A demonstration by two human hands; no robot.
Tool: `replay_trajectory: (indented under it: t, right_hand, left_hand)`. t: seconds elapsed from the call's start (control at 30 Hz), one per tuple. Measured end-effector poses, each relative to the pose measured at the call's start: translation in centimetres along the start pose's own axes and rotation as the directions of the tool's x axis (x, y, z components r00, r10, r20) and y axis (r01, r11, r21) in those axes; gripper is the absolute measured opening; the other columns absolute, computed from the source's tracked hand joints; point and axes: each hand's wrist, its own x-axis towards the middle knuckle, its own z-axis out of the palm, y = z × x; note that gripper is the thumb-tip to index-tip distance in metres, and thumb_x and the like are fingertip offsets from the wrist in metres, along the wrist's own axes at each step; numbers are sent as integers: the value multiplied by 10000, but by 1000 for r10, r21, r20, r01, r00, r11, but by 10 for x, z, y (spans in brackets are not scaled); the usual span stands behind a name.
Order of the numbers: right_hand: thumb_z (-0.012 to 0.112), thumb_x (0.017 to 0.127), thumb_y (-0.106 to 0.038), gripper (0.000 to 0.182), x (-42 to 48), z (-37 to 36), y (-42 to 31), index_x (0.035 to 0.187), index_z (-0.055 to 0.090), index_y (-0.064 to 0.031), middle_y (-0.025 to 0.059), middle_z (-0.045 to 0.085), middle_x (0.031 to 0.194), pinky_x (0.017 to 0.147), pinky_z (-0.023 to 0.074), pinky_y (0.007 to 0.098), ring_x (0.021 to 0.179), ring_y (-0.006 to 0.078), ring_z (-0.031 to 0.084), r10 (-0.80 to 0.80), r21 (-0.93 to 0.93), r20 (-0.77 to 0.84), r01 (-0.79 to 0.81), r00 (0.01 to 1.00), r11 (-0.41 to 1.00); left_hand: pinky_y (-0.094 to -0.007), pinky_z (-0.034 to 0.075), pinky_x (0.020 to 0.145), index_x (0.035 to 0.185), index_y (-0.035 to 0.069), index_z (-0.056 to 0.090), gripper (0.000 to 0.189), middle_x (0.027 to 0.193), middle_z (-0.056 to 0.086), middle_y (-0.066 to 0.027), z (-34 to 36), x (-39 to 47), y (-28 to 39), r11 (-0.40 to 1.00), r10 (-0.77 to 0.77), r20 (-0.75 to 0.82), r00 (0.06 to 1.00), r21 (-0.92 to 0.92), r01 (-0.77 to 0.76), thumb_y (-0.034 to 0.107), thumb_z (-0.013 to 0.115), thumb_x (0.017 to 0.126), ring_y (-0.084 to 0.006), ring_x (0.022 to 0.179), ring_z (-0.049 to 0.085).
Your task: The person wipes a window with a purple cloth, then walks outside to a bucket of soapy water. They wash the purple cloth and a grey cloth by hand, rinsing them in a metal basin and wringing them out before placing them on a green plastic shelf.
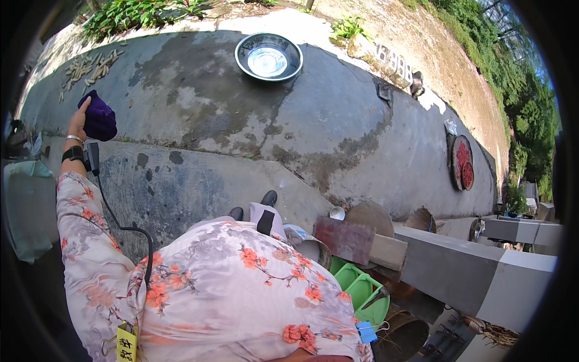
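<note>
My left hand (pixel 78 118), with a bracelet and a black wrist strap below it, is stretched out at the far left. It holds a dark purple folded cloth (pixel 100 116), its thumb lying along the cloth's edge. Above that hand, pale elongated pods or roots (pixel 83 70) lie scattered on the concrete. My right hand is out of view. A wide metal basin (pixel 268 76) stands on the concrete ahead of me, its shiny bottom visible, apart from the cloth.
At the right stand a grey pillar (pixel 445 253), a dark red board (pixel 344 239), green plastic trays (pixel 355 283) and a metal bucket (pixel 312 251). Farther off, a round tray (pixel 461 156) holds red produce. A translucent plastic bag (pixel 29 212) is at the left edge.
</note>
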Motion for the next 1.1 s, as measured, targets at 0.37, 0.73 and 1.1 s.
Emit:
replay_trajectory:
  t: [0.37, 0.73, 1.1]
  right_hand:
    - [556, 814, -270, 294, 122, 20, -156, 626, 448, -71, 59, 458, 553, 522, 415, 402, 529, 223, 486, 26, -53, 35, -24, 999, 998]
    - [564, 807, -253, 274, 205, 61, -345, 634, 463, -66, 57, 466, 558, 522, 415, 397, 530, 221, 492, -58, -144, 78, 68, 995, 987]
    - [572, 801, -235, 253, 337, 98, -490, 641, 479, -62, 55, 474, 562, 523, 414, 392, 530, 220, 498, -47, -255, -6, 44, 999, 966]
  left_hand:
    - [-321, 505, 685, 928, 17, 610, 338, 827, 662, -74, 210, 134, 45, 987, -8, -28, 1000, 161, 13, 323, 637, 786, -214, 676, 634]
    - [-331, 459, 811, 1099, -106, 518, 721, 1030, 607, -126, 476, 238, 124, 974, 86, -62, 994, 215, -71, 509, 624, 739, -250, 879, 600]
    - [-313, 494, 735, 945, 25, 621, 410, 865, 654, -63, 583, 365, 40, 991, -83, 92, 992, -95, 92, 397, 628, 772, -199, 726, 627]
